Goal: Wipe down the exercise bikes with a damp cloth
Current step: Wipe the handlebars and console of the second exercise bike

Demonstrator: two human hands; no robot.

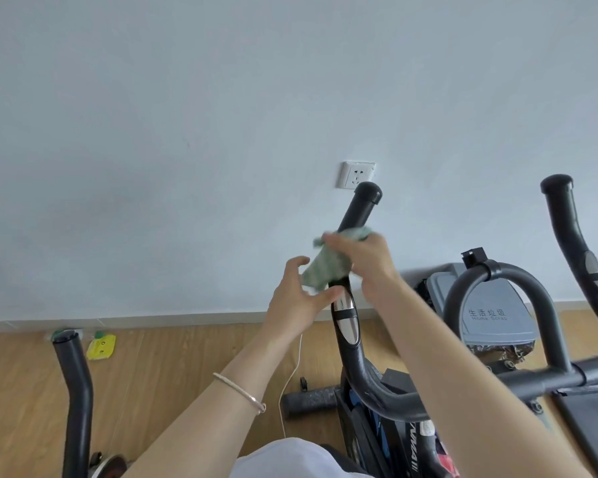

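Right hand (363,260) grips green-and-white woven cloth (325,270) around black curved bike handlebar (354,215) | left hand (297,298) fingers spread, just left of it

Pale blue wall (221,98), white socket (356,174), grey skirting (152,320), wood-plank floor (170,367), grey lidded bin (491,298)

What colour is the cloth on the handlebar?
The cloth is pale green with white flecks; the head view shows it.
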